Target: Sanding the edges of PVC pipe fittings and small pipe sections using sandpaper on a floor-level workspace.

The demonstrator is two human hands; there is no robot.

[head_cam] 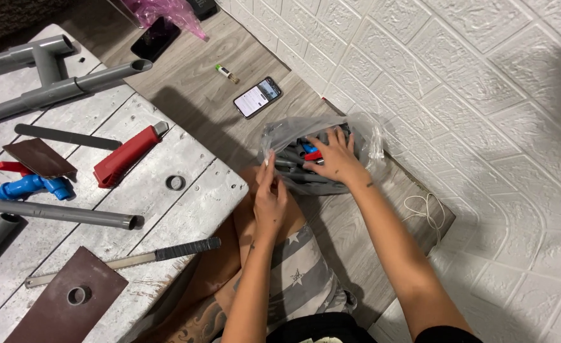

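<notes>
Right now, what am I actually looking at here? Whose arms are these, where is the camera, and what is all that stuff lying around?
There is no machine here, only a person's two bare arms. The single picture comes from a camera worn on their head, looking down. The right hand reaches into a clear plastic bag of grey pipe fittings on the floor, while the left hand holds the bag's edge. To the left is a pale wooden board carrying grey pipes, a red cutter, a blue tap, a hand saw and brown plates. A phone lies on the floor near the white wall.
</notes>
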